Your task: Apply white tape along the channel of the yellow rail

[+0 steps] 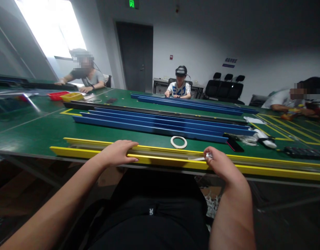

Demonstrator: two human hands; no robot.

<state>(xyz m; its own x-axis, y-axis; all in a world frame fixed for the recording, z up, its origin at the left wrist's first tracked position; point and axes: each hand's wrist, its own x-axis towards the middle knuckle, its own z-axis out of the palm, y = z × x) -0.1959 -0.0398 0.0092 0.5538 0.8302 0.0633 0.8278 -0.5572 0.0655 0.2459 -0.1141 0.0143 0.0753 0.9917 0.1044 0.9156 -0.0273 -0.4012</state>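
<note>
Grips yellow channel wall-to-wall with left hand, likely to steady it; pinches white strip in right hand, probably for control.

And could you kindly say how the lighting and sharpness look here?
Head view throughout: the window glares white, hazing the co-worker nearest it; the wall dims toward upper right; the door leans, suggesting distortion; the white strip in the right hand lacks crisp detail.

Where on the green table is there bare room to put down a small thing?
Bare green table shows left of the yellow channel, and between it and the blue channels, left of the white ring. Farther right is crowded: phone, clear plastic, black strip.
</note>
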